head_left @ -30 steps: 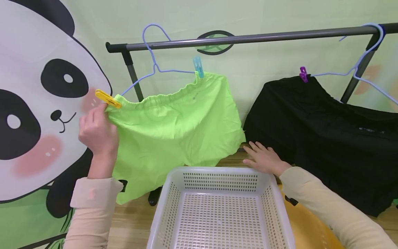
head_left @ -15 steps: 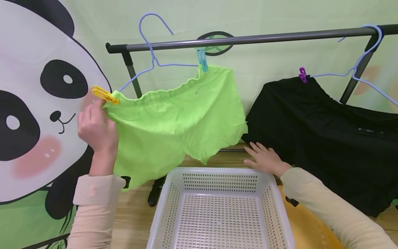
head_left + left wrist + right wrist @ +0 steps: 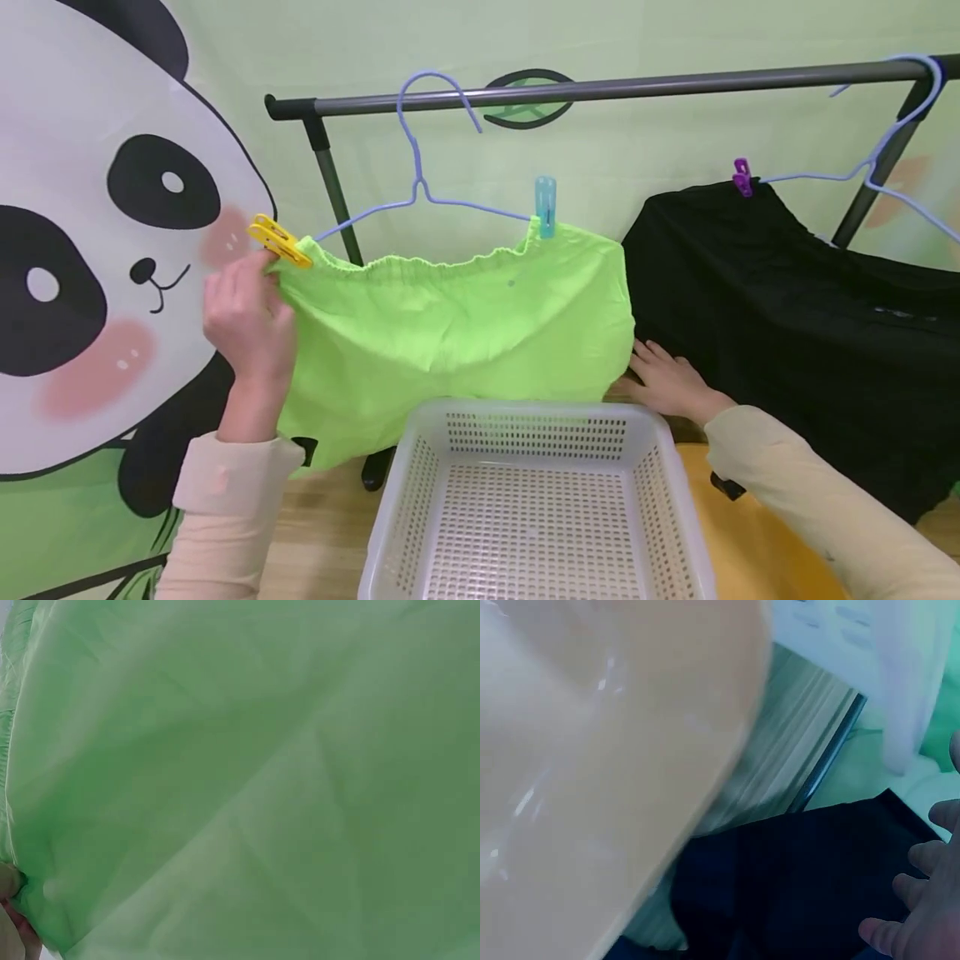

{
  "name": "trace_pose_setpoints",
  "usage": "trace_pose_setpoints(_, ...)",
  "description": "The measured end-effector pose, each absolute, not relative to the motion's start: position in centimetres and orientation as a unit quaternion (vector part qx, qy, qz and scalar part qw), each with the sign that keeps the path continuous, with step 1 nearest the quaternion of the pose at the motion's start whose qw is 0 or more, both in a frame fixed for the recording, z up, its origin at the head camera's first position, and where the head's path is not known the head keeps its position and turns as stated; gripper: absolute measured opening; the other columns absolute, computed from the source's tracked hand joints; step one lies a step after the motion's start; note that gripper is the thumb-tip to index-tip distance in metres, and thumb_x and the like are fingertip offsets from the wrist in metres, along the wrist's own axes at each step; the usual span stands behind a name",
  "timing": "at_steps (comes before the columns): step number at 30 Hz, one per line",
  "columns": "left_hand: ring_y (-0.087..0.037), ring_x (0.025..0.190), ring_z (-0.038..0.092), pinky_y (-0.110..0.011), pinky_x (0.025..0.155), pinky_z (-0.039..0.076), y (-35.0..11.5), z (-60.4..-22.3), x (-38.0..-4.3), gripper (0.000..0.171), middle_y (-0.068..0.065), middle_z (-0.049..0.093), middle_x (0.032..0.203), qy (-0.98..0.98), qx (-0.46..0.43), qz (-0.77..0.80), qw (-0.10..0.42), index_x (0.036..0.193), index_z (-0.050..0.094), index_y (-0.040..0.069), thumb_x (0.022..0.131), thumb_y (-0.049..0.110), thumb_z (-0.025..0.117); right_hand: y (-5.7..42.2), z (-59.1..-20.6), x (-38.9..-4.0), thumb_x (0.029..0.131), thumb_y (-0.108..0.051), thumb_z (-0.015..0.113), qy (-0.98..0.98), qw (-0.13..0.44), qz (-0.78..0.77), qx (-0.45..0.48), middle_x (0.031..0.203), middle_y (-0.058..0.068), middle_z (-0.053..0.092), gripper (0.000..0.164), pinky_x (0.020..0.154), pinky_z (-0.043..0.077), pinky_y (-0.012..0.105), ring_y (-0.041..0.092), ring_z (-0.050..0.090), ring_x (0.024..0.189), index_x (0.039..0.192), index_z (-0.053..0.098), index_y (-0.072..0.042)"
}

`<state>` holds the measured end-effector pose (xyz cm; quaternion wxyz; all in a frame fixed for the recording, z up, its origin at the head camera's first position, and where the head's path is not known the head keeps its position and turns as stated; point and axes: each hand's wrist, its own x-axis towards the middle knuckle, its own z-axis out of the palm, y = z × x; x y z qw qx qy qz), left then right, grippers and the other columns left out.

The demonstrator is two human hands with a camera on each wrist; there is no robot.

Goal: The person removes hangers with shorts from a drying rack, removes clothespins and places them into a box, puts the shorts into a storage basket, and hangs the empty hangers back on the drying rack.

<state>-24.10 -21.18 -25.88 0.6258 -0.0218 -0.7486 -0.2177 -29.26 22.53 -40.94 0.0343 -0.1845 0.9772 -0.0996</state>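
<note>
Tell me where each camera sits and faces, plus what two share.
Head: on the head, facing forward and down at green garment, black garment, basket; left hand, right hand, sleeves show.
Left wrist: on that wrist, close on the green garment; fingertips show lower left.
Right wrist: on that wrist, facing the black garment and orange surface; fingers show right.
Shared: green garment, head and left wrist.

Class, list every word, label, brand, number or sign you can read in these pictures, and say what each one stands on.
Readable text: none.
Pale mark on the black shorts: possibly lettering, too small to read.
Small dark spot on the green shorts: no letters can be made out.
Panda backdrop: a drawing, with no words visible.
</note>
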Motion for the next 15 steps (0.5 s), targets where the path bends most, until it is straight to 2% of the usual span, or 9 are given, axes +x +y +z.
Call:
trace_pose_setpoints(6,-0.037,0.07,0.05,-0.044,0.063,0.037,-20.5,-26.3,-23.2,0.02,-0.018,0.064,0.078,-0.755,-0.05,-0.215,0.617,0.084,0.063,-0.002,0.075,-0.011,0.047,24.1,-40.6,-28.6,0.089,-0.056,0.031,0.972,0.05,-0.153,-0.171,0.145,0.023,0.012,0.072,0.097,0.02,0.062,0.045,0.013,0.129,0.142,0.014,-0.011)
trace_pose_setpoints(11,-0.035,0.067,0.051,-0.042,0.061,0.037,-19.7,-26.7,-22.5,0.017,-0.016,0.065,0.077,-0.744,-0.076,-0.227,0.623,0.081,0.064,-0.002,0.075,-0.01,0.049,25.1,-39.6,-28.0,0.088,-0.056,0.033,0.965,0.063,-0.197,-0.163,0.144,0.026,0.009,0.075,0.099,0.015,0.062,0.047,0.01,0.129,0.141,0.015,-0.006)
trace_pose_setpoints(15,-0.034,0.069,0.052,-0.042,0.065,0.038,-19.4,-27.0,-22.1,0.016,-0.016,0.065,0.077,-0.742,-0.096,-0.243,0.617,0.08,0.063,-0.003,0.074,-0.01,0.051,25.8,-38.9,-27.6,0.088,-0.055,0.035,0.96,0.074,-0.224,-0.151,0.145,0.026,0.007,0.077,0.099,0.011,0.062,0.047,0.007,0.13,0.141,0.014,-0.004)
